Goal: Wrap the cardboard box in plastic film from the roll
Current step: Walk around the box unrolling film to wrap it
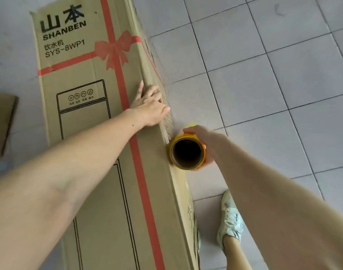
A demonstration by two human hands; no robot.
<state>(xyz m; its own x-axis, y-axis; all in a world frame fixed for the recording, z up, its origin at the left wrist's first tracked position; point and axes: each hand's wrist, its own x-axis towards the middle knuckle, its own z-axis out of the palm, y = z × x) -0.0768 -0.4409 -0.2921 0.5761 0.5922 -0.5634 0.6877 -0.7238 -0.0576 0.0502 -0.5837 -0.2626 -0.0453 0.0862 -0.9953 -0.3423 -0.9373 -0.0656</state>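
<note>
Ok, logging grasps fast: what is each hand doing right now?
Left hand: open, fingers pressing the film against the cardboard box edge.
Right hand: gripping the roll.

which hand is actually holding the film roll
The right hand grips the yellow film roll beside the cardboard box. The left hand only presses flat on the box's edge.

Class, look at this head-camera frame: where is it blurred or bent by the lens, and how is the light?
Head view: soft, even daylight with no hard shadows; the right hand and its forearm are motion-blurred around the film roll; the left hand on the cardboard box is sharper; wide-angle distortion bows the floor tile lines and box edges.
</note>
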